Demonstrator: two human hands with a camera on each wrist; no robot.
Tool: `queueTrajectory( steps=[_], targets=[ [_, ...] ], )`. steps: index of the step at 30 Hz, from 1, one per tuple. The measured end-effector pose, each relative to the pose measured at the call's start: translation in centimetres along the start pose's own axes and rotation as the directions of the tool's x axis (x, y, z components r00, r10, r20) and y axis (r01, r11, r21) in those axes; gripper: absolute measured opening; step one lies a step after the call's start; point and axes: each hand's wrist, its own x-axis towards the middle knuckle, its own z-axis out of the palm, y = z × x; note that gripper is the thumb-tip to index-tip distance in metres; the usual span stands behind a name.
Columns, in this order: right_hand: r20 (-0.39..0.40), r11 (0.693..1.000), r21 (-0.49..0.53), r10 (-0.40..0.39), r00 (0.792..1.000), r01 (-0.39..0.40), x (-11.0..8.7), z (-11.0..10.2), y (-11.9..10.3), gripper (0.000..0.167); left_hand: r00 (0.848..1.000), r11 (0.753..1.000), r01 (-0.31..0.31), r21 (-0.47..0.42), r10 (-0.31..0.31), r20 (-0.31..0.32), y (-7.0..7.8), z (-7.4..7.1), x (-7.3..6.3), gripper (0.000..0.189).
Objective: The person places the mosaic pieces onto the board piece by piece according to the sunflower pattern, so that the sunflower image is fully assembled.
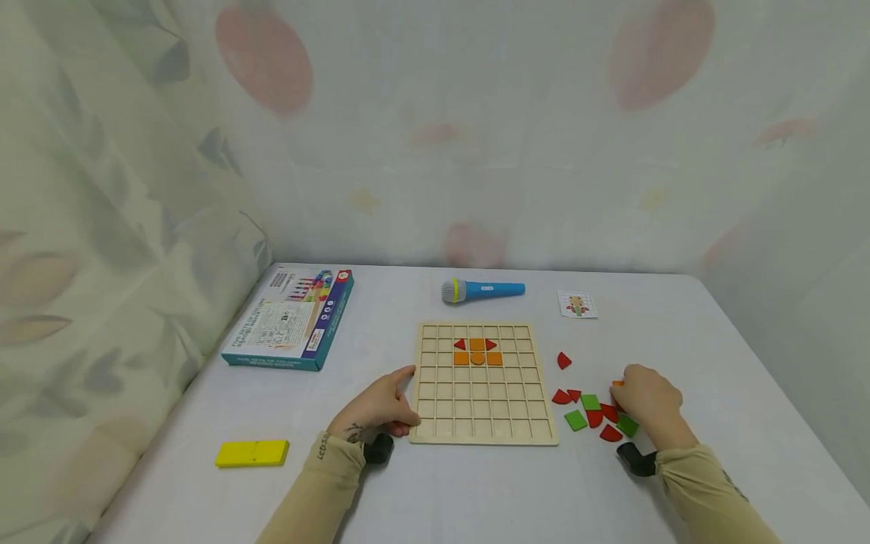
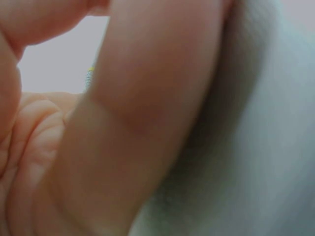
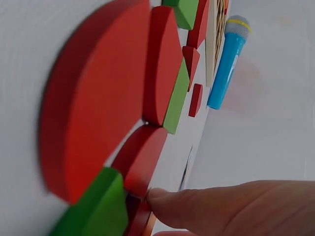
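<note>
My left hand (image 1: 377, 406) lies at the left edge of a wooden grid board (image 1: 482, 431), index finger and thumb stretched out along its rim. In the left wrist view, blurred fingers fill most of the picture. On the board's upper part sit orange squares (image 1: 477, 344), an orange round piece (image 1: 478, 358) and two red pieces (image 1: 460, 344). To the right of the board, my right hand (image 1: 649, 397) pinches an orange piece (image 1: 618, 383), mostly covered by the fingers. Beside it lie loose red quarter-round pieces (image 3: 108, 88) and green squares (image 1: 575, 420).
Behind the board lies a blue toy microphone (image 1: 495, 290). A small pattern card (image 1: 578, 304) is at the back right. At the left are a flat game box (image 1: 279, 325) and a yellow block-shaped object (image 1: 252, 453). Patterned cloth (image 1: 435, 151) hangs behind the table.
</note>
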Motion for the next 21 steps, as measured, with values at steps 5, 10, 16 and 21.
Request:
queueTrajectory(
  steps=[5,10,16,21],
  targets=[
    [0.000,1.000,0.027,0.009,1.000,-0.009,0.2,0.1,-0.1,0.014,1.000,1.000,0.004,-0.012,-0.004,0.001,0.1,0.0,-0.1,0.099],
    [-0.004,0.999,0.038,-0.002,1.000,0.002,0.3,0.1,-0.2,0.017,1.000,1.000,0.001,-0.017,-0.001,0.003,0.1,0.0,-0.1,0.099],
    [-0.045,0.997,0.067,-0.039,0.998,0.042,0.1,-0.1,-0.6,0.029,1.000,1.000,0.005,-0.025,-0.004,0.004,0.1,0.0,-0.2,0.100],
    [-0.141,0.976,0.193,-0.078,0.987,0.105,0.2,-0.6,-2.1,0.038,1.000,1.000,-0.005,-0.020,0.005,0.011,0.1,-0.1,-0.2,0.100]
  ],
)
